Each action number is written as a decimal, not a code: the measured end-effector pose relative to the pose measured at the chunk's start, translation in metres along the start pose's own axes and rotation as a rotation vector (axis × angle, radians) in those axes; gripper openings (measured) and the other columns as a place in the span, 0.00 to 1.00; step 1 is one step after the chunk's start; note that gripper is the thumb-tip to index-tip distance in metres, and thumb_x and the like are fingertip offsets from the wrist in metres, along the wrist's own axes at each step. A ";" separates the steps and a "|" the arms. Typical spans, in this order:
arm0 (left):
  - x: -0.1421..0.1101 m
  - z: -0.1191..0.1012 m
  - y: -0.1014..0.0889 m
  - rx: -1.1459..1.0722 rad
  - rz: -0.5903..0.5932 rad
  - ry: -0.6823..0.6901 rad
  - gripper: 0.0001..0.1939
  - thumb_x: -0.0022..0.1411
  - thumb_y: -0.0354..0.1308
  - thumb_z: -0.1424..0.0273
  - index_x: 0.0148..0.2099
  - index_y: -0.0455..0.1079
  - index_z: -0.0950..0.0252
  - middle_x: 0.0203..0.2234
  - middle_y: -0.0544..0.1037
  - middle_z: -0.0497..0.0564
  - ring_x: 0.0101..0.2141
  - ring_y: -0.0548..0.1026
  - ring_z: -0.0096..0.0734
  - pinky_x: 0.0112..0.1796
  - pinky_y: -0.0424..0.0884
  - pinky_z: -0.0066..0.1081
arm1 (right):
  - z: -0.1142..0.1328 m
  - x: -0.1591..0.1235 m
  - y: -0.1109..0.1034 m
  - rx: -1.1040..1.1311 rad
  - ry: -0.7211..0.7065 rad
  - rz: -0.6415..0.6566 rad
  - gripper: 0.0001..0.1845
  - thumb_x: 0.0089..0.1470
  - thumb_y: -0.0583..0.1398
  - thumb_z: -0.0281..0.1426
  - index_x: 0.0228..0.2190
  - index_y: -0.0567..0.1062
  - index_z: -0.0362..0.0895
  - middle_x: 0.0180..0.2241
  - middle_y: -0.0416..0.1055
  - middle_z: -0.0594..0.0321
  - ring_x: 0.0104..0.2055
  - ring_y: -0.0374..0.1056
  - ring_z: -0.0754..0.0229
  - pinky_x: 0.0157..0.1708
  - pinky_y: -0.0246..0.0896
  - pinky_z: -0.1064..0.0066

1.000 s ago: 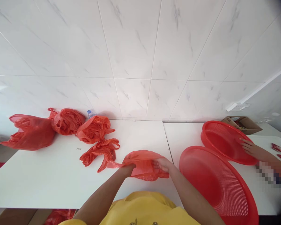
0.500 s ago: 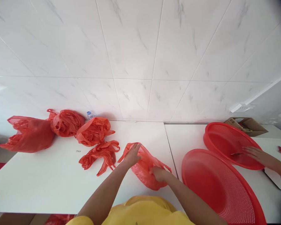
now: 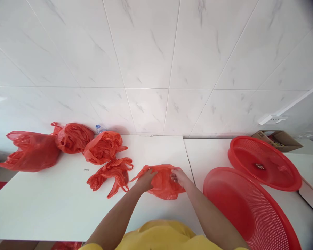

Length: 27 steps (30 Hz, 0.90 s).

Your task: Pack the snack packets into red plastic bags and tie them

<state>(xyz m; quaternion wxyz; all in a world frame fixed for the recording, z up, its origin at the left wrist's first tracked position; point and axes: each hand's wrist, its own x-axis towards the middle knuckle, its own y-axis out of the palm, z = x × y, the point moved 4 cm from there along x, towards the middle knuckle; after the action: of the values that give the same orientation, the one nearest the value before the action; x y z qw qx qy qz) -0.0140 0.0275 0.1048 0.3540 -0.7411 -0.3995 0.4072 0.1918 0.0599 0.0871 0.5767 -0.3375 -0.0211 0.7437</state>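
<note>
A thin red plastic bag lies spread on the white table in front of me, its mouth toward the wall. My left hand grips its left side near the rim, thumb and fingers on the plastic. On the opposite side, my right hand has its fingers curled in at the bag's upper right edge, pinching the film. Just left of my left hand lies a crumpled red plastic bag, with a bundled red bag behind it.
Two more stuffed red bags, one a round bundle and one larger bag, stand at the back left. A clear bottle is by the wall. To the right are a large red basket, a second red basket holding small items, and a cardboard box.
My right hand has come up from inside the bag to its upper right edge. The bag now lies flatter and wider. Another person's hand has left the far red basket.
</note>
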 end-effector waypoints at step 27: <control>-0.038 0.032 -0.024 -0.195 -0.636 -0.459 0.38 0.57 0.49 0.51 0.64 0.51 0.67 0.61 0.55 0.67 0.62 0.51 0.55 0.55 0.55 0.53 | -0.042 -0.171 -0.103 -0.208 -0.116 -0.534 0.18 0.57 0.51 0.35 0.46 0.72 0.50 0.59 0.57 0.61 0.61 0.52 0.55 0.59 0.52 0.62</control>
<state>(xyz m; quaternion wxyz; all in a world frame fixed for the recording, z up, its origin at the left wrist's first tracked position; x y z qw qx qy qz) -0.0627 0.0109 0.1239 0.2920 -0.5006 -0.7142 0.3924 0.3189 -0.0702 0.1796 0.7123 -0.3343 -0.2181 0.5774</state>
